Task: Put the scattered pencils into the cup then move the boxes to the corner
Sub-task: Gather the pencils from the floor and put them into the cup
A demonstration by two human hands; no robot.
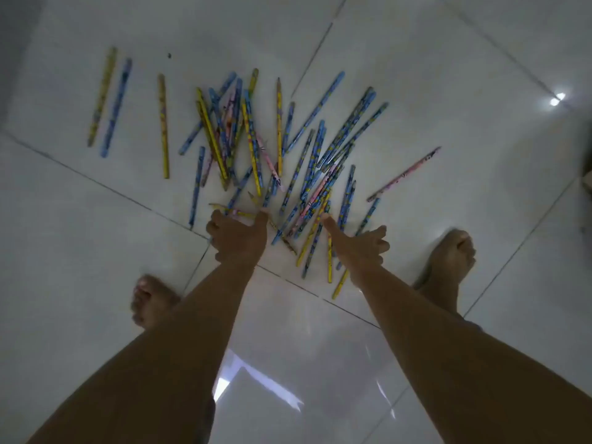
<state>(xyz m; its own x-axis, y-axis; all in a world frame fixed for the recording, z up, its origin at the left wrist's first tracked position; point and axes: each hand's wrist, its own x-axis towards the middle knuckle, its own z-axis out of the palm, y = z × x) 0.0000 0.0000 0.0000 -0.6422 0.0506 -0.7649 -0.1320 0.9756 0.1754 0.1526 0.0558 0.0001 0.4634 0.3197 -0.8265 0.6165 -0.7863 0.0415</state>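
Observation:
Several blue, yellow and pink pencils (278,149) lie scattered in a loose pile on the white tiled floor. Three more lie apart at the left: a yellow one (102,96), a blue one (116,107) and another yellow one (163,126). A pink pencil (404,174) lies off to the right. Both arms reach down toward the near edge of the pile. My left hand (238,237) hangs with spread fingers and holds nothing. My right hand (362,245) is also spread, thumb out, over the nearest pencils. No cup and no boxes are in view.
My bare feet stand on the floor, the left foot (150,299) and the right foot (448,261), either side of the arms. A dark object (587,168) shows at the right edge. Grout lines cross the glossy tiles (80,235).

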